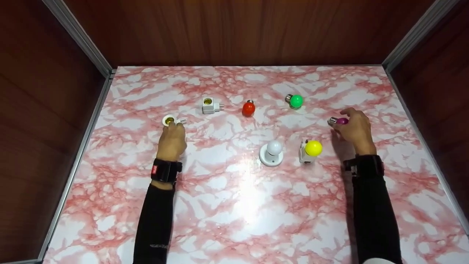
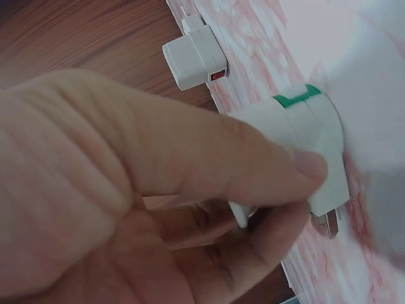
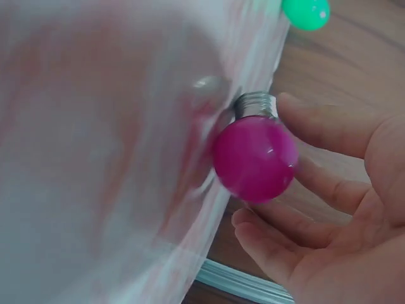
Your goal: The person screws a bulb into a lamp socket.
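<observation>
Pink-and-white table, with the left hand and right hand both out over it, pretty far apart. Left one's pinching the round socket between thumb and finger, over on the left side. Right one's kinda loose and wide around the purple bulb at the table's right, can't tell if it's really touching, and the green bulb lies further back, left of that.

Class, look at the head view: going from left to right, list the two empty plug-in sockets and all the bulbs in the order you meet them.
Round white socket, square white socket, red bulb, white bulb, green bulb, yellow bulb, purple bulb.
</observation>
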Motion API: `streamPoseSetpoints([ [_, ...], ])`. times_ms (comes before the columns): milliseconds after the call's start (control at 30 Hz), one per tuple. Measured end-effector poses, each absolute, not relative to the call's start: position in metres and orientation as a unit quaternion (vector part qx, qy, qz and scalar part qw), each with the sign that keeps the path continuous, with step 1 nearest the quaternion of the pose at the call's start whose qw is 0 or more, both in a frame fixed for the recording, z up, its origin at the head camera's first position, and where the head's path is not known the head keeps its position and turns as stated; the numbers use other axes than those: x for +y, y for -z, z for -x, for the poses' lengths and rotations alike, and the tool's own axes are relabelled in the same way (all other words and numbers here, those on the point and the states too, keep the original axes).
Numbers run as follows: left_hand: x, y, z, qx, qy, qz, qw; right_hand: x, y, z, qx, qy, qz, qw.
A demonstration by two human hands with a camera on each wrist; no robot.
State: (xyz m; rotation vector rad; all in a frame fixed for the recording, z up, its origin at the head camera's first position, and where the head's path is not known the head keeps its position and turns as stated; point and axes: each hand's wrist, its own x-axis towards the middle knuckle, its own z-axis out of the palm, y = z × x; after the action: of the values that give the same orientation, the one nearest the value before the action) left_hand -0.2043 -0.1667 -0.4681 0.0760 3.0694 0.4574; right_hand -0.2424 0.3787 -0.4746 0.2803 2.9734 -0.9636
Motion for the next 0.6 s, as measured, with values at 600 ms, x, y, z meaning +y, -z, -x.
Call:
streamPoseSetpoints([
  [600, -0.167, 0.4711, 0.2124, 0.98, -0.192, -0.048, 0.038, 0.3878, 0.4845, 0.2402, 0.937, 0.328, -0.113, 0.03],
])
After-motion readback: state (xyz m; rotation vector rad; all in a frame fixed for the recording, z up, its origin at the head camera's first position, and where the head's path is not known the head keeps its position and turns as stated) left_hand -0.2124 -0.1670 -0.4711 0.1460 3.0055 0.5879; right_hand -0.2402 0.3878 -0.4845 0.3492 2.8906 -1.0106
